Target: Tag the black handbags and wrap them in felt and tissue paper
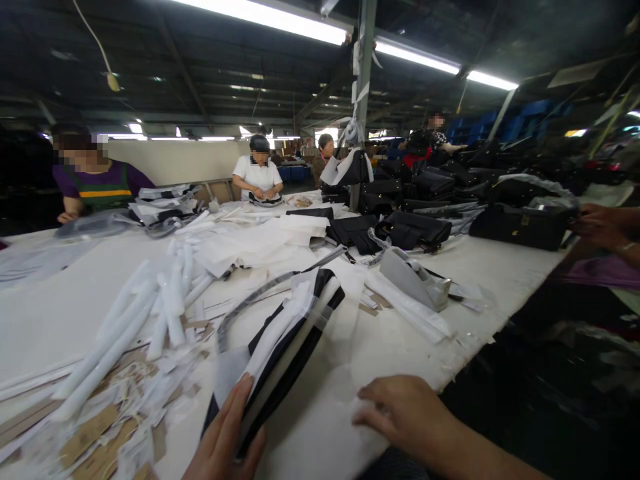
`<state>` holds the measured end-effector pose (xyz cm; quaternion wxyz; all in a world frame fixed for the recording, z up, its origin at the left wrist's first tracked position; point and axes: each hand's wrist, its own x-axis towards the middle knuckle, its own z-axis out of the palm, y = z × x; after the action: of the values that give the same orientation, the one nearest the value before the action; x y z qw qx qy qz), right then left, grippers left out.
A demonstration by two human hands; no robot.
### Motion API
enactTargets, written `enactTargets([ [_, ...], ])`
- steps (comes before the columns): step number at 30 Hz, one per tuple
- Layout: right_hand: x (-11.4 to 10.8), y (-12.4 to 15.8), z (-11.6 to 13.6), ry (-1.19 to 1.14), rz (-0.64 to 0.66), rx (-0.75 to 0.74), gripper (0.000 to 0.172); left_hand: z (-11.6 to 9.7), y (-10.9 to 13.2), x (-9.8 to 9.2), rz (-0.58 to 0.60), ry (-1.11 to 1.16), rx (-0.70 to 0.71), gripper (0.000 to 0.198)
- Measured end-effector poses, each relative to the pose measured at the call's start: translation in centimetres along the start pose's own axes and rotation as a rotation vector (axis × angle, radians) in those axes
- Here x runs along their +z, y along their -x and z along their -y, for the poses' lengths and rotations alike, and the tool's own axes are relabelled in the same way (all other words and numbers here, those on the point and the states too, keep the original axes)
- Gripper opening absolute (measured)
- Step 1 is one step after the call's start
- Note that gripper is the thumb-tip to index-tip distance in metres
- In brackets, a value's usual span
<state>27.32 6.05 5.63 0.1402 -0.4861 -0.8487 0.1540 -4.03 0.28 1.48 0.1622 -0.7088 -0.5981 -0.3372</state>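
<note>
Where the black bag (283,357) juts up ahead of the left hand (223,437), thumb and fingers pinch its near end. Right hand (397,403) sits beside it, fingers half curled, thumb apart. Left of the left hand, brown cards (90,433), print too blurred to read; black handbags (415,230) well ahead.
</note>
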Motion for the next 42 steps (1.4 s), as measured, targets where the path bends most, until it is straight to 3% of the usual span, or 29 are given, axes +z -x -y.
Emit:
enactTargets([
  [3, -0.1, -1.6, -1.0, -0.015, -0.169, 0.018, 0.035, -0.7, 0.1, -0.3, -0.006, -0.011, -0.083, 0.061],
  [5, 0.6, -3.1, -1.3, -0.014, -0.216, -0.025, 0.045, -0.8, 0.2, -0.3, 0.002, -0.006, -0.106, 0.06],
  [12, 5.5, -6.1, 2.1, -0.116, -0.052, -0.031, 0.081, -0.2, 0.2, -0.3, -0.012, 0.014, -0.148, 0.063],
  [15, 5.7, -6.6, 3.2, -0.194, 0.046, -0.113, 0.072, -0.1, 0.0, -0.6, -0.02, 0.046, -0.17, 0.062],
  [18, 5.5, -7.4, 3.5, -0.271, 0.184, -0.342, 0.055, -0.3, -0.4, -1.0, -0.029, 0.055, -0.224, 0.059],
  [20, 5.6, -7.9, 3.5, -0.415, 0.174, -0.385, 0.047, -0.6, -0.6, -1.3, -0.036, 0.065, -0.269, 0.057],
  [23, 6.3, -8.1, 3.5, -0.789, 0.083, -0.156, 0.036, -0.6, -0.9, -1.6, -0.041, 0.087, -0.323, 0.054],
  [26, 6.5, -7.5, 3.0, -1.032, 0.113, 0.115, 0.036, -0.3, -1.0, -1.8, -0.041, 0.097, -0.344, 0.053],
  [29, 5.2, -6.9, 2.0, -0.835, 0.076, 0.157, 0.037, 0.1, -1.0, -1.8, -0.059, 0.083, -0.329, 0.053],
  [32, 3.8, -7.8, 0.6, -0.411, -0.09, 0.045, 0.039, 0.3, -1.0, -1.9, -0.089, 0.073, -0.329, 0.054],
  [34, 3.6, -9.3, 0.0, -0.25, -0.126, -0.017, 0.041, 0.5, -1.0, -2.0, -0.1, 0.07, -0.342, 0.053],
  [38, 5.4, -13.6, 0.4, -0.196, -0.059, -0.151, 0.05, 0.9, -1.0, -1.9, -0.115, 0.055, -0.358, 0.053],
  [42, 6.3, -18.8, 2.0, -0.222, 0.0, -0.319, 0.032, 1.0, -1.2, -2.1, -0.143, 0.086, -0.416, 0.051],
])
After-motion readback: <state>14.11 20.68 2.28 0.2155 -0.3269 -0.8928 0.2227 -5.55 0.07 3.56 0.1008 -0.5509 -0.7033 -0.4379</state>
